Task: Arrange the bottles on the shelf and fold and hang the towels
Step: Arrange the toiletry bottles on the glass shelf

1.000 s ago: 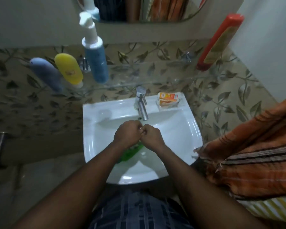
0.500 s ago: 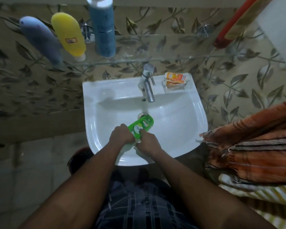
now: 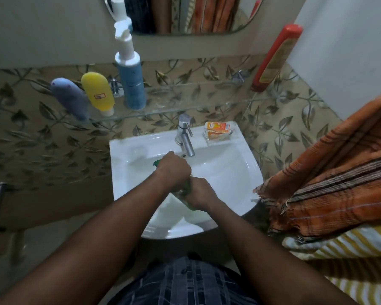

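Green bottle (image 3: 157, 163) gripped in both hands over sink (image 3: 233, 172)

Plastic and mostly hidden, the green bottle is held low over the white basin, just in front of the tap (image 3: 185, 137). Its long axis runs from far-left to near-right: a green end shows beyond the left hand (image 3: 174, 169), and more green is glimpsed between and below the two fists. The left hand is closed round the farther end, knuckles up. The right hand (image 3: 199, 194) is wrapped round the nearer end, close against the left. Both forearms are stretched forward and converge over the bowl, the left reaching farther.

The glass shelf (image 3: 185, 110), where the bottle is presumably to be stood, lies above and beyond the hands, past the tap. The likeliest spot is judged to be the stretch of glass between the blue pump bottle (image 3: 131, 84) and the red bottle (image 3: 275, 58), and the left hand is the nearer to it. A grey bottle (image 3: 68, 100) and a yellow bottle (image 3: 98, 93) are seen at the shelf's left end. An orange towel (image 3: 328, 172) is draped at the right, not yet folded.
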Demonstrator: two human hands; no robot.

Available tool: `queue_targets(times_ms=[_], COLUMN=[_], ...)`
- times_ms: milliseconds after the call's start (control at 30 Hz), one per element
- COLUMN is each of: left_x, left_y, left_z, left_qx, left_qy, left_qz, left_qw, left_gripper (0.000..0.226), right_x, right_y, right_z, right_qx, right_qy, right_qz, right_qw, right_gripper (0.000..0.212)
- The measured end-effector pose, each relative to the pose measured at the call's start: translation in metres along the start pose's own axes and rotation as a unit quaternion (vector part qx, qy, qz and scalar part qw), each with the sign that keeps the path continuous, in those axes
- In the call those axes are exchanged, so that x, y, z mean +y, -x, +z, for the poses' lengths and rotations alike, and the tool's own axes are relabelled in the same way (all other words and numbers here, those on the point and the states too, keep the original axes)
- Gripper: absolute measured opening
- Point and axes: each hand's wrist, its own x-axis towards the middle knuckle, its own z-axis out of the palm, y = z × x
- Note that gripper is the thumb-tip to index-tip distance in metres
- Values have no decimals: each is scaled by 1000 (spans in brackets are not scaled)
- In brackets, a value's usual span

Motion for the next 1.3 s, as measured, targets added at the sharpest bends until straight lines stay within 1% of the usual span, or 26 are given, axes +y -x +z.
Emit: queue_targets(times_ms=[67, 100, 167, 200, 267, 300, 333, 400, 433, 467, 500, 533, 567, 600, 633, 667, 733, 800, 867, 900, 1000, 1033, 1100, 1200, 1233, 1300], left_x=[-4, -6, -11, -12, -15, -15, -12, -1, 4, 7, 8, 7, 4, 2, 1, -1, -6, -15, -25, -30, -42, -44, -49, -49, -48, -49], left_y=[3, 3, 5, 6, 7, 7, 9, 12, 10, 7, 3, -2, -7, -10, -12, -13, -15, -17, -20, -20, -26, -30, -43, -62, -68, -75], left_z=[-11, -15, -23, -26, -31, -33, -35, -41, -43, -46, -50, -54, -57, -61, -64, -69, -82, -99, -116, -125, -151, -160, -173, -180, -180, -180], left_qx=[21, 57, 178, 246, 372, 429, 479, 532, 539, 525, 490, 446, 402, 375, 368, 375, 400, 427, 463, 485, 530, 531, 518, 481, 475, 475], left_qy=[-37, -50, -54, -36, 35, 91, 153, 280, 336, 393, 450, 503, 540, 554, 557, 559, 560, 539, 517, 512, 517, 515, 498, 483, 482, 491], left_qz=[2, 2, 8, 9, -12, -38, -71, -135, -155, -168, -175, -175, -168, -152, -137, -127, -125, -129, -127, -124, -130, -141, -169, -199, -204, -211], left_qw=[999, 997, 983, 968, 927, 898, 861, 788, 757, 736, 726, 720, 720, 728, 732, 729, 715, 715, 708, 698, 660, 658, 674, 704, 707, 699], left_gripper=[12, 13, 24, 34, 66, 82, 93, 101, 101, 100, 97, 91, 79, 65, 54, 47, 38, 33, 30, 30, 38, 41, 44, 41, 40, 39], right_x=[-2, -3, -5, -4, 0, 4, 8, 14, 16, 17, 17, 18, 16, 15, 13, 10, 6, 2, 1, 1, 0, -2, -6, -12, -13, -13], right_y=[5, 7, 11, 14, 19, 23, 25, 29, 31, 31, 31, 30, 30, 29, 29, 29, 30, 30, 29, 28, 19, 13, 0, -19, -24, -31], right_z=[-17, -28, -52, -65, -88, -98, -107, -124, -133, -141, -150, -158, -166, -175, -183, -193, -209, -224, -237, -243, -255, -254, -252, -248, -247, -246], right_qx=[28, 43, 61, 68, 87, 98, 112, 131, 137, 144, 151, 158, 161, 165, 164, 164, 177, 211, 262, 282, 295, 300, 321, 348, 358, 373], right_qy=[-32, -43, -66, -92, -171, -209, -237, -269, -283, -297, -315, -328, -341, -347, -356, -360, -360, -358, -347, -328, -259, -240, -197, -181, -177, -167], right_qz=[-12, -16, -18, -18, -8, -4, -7, -22, -29, -35, -43, -51, -61, -76, -89, -102, -117, -127, -134, -140, -121, -100, -59, -15, -9, -7], right_qw=[999, 998, 996, 993, 981, 973, 965, 954, 949, 943, 936, 930, 924, 920, 916, 913, 908, 901, 891, 891, 912, 918, 924, 920, 917, 913], right_gripper=[28, 26, 21, 20, 24, 29, 33, 40, 43, 46, 50, 53, 52, 47, 42, 43, 46, 52, 60, 64, 84, 87, 82, 60, 54, 49])
